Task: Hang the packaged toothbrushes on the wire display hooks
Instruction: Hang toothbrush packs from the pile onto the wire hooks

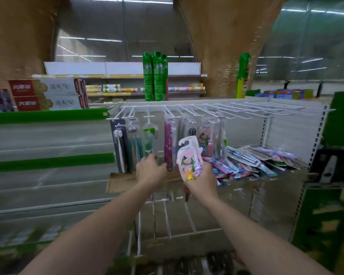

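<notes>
Right hand [204, 180] gripping pink toothbrush pack [189, 158] below bare hooks [246, 110]; left hand [150, 171] loosely spread by hung packs [147, 139].

hooks [189, 111]: white coated wire | toothbrush pack [189, 158]: glossy plastic

Packaged toothbrushes [147, 139] hang in a row from the left end of the wire display hooks [216, 110], and a heap of loose toothbrush packs [252, 161] lies on the shelf [282, 175] below and to their right. Behind the hooks stand upright boxes [155, 76], with stacked toothpaste cartons [48, 94] to the left. A flat sheet, perhaps cardboard [119, 181], lies under the hanging row.
</notes>
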Tool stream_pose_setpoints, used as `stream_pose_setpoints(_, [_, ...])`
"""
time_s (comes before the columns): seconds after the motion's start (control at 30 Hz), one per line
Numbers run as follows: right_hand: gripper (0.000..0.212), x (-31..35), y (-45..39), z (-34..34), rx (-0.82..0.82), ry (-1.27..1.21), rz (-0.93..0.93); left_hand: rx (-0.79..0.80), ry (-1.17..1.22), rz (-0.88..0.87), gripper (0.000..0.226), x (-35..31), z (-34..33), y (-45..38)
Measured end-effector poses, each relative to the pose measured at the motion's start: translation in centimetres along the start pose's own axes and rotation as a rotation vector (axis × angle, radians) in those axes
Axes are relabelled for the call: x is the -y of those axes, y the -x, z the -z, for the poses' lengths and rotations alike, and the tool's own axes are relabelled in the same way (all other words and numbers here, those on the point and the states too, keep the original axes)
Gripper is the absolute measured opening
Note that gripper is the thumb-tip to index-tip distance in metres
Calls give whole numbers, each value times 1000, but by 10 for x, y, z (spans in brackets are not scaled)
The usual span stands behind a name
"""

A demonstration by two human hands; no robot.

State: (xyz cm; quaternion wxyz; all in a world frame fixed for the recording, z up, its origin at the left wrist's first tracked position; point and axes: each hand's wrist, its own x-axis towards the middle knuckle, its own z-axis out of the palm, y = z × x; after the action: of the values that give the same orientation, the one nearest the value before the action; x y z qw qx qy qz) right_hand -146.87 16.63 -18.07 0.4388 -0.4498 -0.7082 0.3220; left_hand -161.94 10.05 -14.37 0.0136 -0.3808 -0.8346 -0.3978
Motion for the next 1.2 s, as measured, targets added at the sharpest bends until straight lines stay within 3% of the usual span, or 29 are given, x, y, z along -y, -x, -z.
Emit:
stream_pose_setpoints(0.2, [69,-7,-5,34,-55,26,-46,48,-30,-93,39,-21,-7,11])
stream_pose_setpoints(0.5, [69,-15,-61,67,-51,-36,-3,41,-292,-218,46,-56,-30,0])
stream_pose_setpoints(0.77, [66,-32,-107,73,-2,-61,39,18,-349,-206,41,-79,-66,-15])
stream_pose_setpoints(1.2, [84,-61,-140,50,43,-65,119,-71,-365,-178,48,-86,-98,-36])
